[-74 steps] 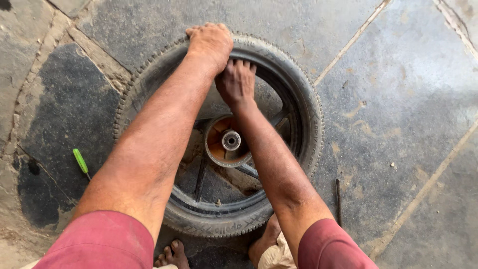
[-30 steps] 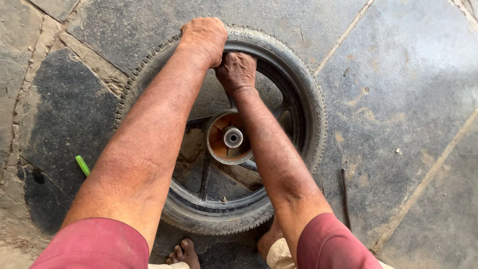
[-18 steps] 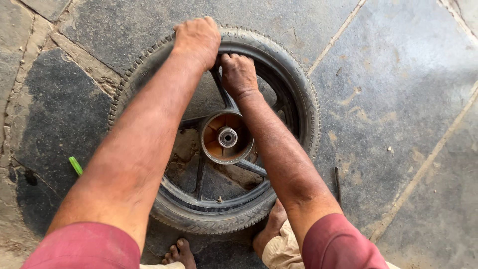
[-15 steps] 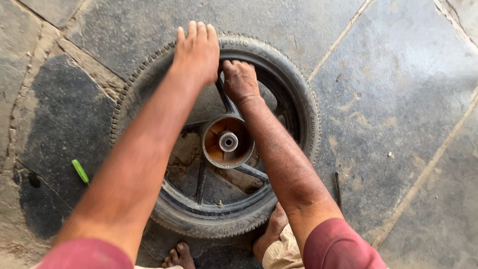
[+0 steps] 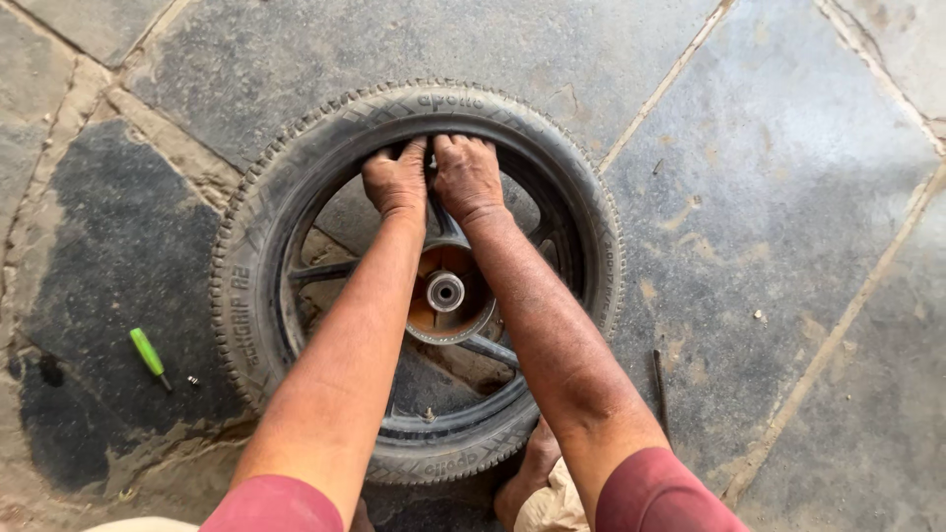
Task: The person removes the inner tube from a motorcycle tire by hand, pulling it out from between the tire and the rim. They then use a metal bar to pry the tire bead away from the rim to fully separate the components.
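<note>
A motorcycle wheel [image 5: 296, 325] lies flat on the stone floor [image 5: 769, 197] in the middle of the frame, its black tyre [image 5: 246, 286] with a knobbly tread ringing a dark spoked rim [image 5: 325, 268]. At the centre sits the hub [image 5: 445, 293], rust-orange inside with a pale metal bearing in the middle. Both of the person's arms reach up from the bottom edge of the frame, crossing over the hub to the far side of the wheel. The left hand [image 5: 396, 182] and the right hand [image 5: 467, 175] sit side by side, touching or nearly so, at the upper inner edge of the tyre — fingers curled down over the bead where rubber meets rim. Each grip is clenched on that inner edge of the tyre, knuckles up, the fingertips hidden behind the lip. Dark red sleeves [image 5: 655, 493] show at the bottom of the frame, and a bare foot [image 5: 527, 478] rests against the near side of the tyre, bottom centre. At the lower left, well apart from the wheel, a small green-handled screwdriver [image 5: 150, 355] lies on the floor with a tiny metal piece just beside its tip. To the lower right of the wheel, near the tyre, a thin dark rod [image 5: 660, 389] lies on the slabs — what it is cannot be told.
</note>
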